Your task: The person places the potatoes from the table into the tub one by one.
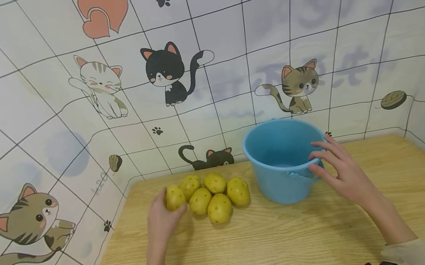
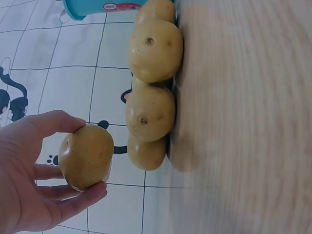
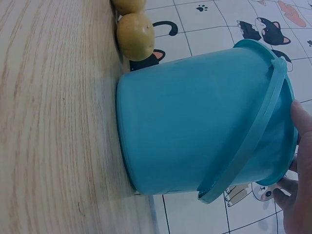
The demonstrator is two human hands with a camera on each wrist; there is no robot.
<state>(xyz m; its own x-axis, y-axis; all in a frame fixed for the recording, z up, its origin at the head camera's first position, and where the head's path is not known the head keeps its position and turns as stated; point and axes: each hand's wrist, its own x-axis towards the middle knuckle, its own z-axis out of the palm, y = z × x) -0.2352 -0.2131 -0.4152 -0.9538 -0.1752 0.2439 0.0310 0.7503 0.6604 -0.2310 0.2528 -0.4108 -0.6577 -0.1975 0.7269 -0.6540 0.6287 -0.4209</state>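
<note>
My left hand (image 1: 160, 217) holds a yellow potato (image 2: 87, 157) between thumb and fingertips, left of the other potatoes. In the left wrist view this potato is apart from the wooden surface. Several more potatoes (image 1: 220, 208) sit clustered on the table to its right. A blue bucket (image 1: 283, 183) stands upright to the right of the cluster, its handle (image 3: 251, 139) hanging down along the side. My right hand (image 1: 342, 171) is at the bucket's right rim, with fingers spread and fingertips over the edge. The bucket's floor is hidden in every view.
The wooden table (image 1: 252, 252) runs back to a tiled-pattern wall covering (image 1: 229, 76) printed with cartoon cats. The bucket and potatoes are near the table's back edge, close to that wall. Another wall section rises along the left side.
</note>
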